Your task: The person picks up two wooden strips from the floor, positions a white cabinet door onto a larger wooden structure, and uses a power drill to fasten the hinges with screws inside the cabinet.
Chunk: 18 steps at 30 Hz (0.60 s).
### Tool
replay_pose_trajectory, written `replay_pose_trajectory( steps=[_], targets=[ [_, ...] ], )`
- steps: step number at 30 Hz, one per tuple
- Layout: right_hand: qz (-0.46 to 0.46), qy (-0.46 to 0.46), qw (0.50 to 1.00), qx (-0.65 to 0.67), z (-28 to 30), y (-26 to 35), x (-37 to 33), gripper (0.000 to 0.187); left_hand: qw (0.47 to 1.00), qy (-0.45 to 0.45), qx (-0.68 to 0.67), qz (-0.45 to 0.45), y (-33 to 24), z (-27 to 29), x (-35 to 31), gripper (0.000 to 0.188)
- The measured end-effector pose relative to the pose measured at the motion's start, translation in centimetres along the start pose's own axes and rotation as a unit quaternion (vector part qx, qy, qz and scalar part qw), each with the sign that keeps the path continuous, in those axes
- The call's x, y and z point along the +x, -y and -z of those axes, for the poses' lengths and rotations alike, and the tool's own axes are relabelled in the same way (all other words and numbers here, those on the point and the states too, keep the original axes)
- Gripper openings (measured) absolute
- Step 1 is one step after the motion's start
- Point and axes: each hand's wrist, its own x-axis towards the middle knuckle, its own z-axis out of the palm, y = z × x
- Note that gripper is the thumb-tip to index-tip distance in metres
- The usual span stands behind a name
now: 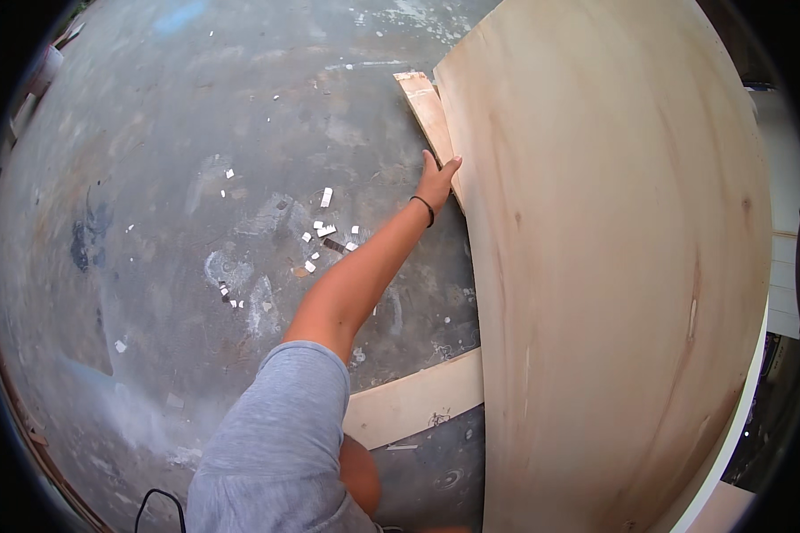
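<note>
Head view, and here's the narrow plywood strip point(430, 111), right at the left hand point(436, 182), its far end toward 11 o'clock and its long axis running from 11 to 5. Its right edge lies against the big plywood panel point(613, 266), which fills the ground from 1 to 5 o'clock. The left hand is clearly the nearer one, touching the strip's lower half; thumb and a finger part in a loose V, the thumb tip at the panel's edge. Whether the grip is closed, I can't tell, with the other fingers hidden. The right hand can't be made out. Black wristband point(424, 210), grey sleeve point(276, 426) down at 7. Outward: white chips point(326, 231) scatter at 8, a pale board point(418, 395) lies at 6, all on the grey floor point(151, 293).
</note>
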Motion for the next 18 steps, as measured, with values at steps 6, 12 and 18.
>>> replay_pose_trajectory(
  steps=[6, 12, 18],
  targets=[
    [-0.010, 0.003, 1.000, -0.019, 0.5, -0.2, -0.6, 0.031, 0.998, 0.031, -0.027, 0.044, 1.6, 0.4, -6.9, 0.102],
    [-0.145, -0.019, 0.986, 0.079, -1.6, -3.3, -2.5, 0.039, 0.998, 0.066, 0.001, 0.015, 2.9, -1.1, -12.0, 0.094],
    [-0.195, 0.016, 0.975, 0.109, 2.8, 2.9, 1.3, 0.044, 0.989, 0.145, 0.000, -0.042, -2.0, -6.8, -19.0, 0.083]
  ],
)
